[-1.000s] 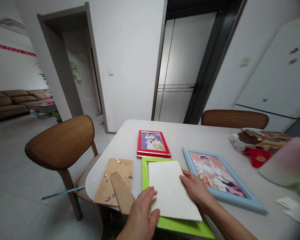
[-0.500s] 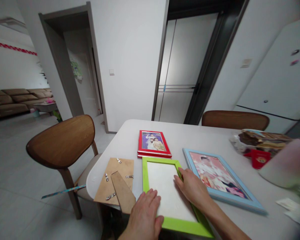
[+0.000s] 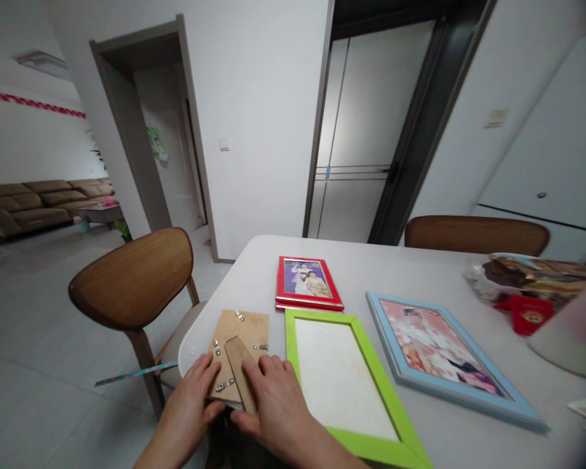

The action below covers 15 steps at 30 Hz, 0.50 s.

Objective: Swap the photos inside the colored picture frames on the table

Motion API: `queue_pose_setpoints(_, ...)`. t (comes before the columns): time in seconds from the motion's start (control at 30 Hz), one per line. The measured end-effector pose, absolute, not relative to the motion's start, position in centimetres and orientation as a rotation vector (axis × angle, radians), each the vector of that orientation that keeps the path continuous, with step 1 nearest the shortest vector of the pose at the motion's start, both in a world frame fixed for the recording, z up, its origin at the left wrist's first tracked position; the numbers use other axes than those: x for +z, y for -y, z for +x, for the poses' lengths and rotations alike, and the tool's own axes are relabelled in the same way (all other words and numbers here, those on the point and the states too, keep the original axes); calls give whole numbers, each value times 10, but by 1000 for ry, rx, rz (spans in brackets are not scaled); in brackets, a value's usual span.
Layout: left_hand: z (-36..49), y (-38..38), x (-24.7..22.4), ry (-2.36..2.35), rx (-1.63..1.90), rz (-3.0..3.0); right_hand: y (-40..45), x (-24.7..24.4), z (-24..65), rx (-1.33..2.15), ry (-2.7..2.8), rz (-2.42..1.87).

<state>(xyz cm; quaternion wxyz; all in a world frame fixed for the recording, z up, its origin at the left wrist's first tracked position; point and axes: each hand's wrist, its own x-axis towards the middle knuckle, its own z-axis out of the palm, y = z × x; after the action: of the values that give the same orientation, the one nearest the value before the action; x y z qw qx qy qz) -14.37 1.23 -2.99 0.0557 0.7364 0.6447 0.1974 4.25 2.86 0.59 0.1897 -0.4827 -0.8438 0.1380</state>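
A brown picture-frame backing board (image 3: pixel 254 326) with several metal clips lies at the table's near left corner, its stand leg (image 3: pixel 237 358) folded over it. My left hand (image 3: pixel 190 397) grips the board's near left edge, fingers on top and thumb at the front. Across from it, my right hand (image 3: pixel 276 400) closes on the board's right side, its fingers against the stand leg. Just right of that hand lies a green picture frame (image 3: pixel 371 365) around a blank white sheet (image 3: pixel 339 371); nothing touches it but the table, as far as I see.
Behind the green frame are red photo frames (image 3: pixel 310 303), stacked. A blue photo frame (image 3: pixel 388 339) lies to the right. Farther right are a red packet (image 3: pixel 532 316), a bag of goods (image 3: pixel 542 277) and a pale rounded object (image 3: pixel 573 332). A wooden chair (image 3: pixel 137 280) stands left.
Both hands have left the green frame and moved left onto the backing board, taking hold of its near edges. The view has turned slightly left.
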Motion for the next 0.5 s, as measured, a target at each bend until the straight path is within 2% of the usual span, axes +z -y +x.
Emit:
queue_pose_setpoints(0.27, -109, -13, -13, -1775, 897, 2374, -26, 17, 82, 535, 2144, -1185)
queue_pose_setpoints(0.5, -27, -11, 14, -1498, 715, 2437, -12, 16, 175, 511, 2104, -1434)
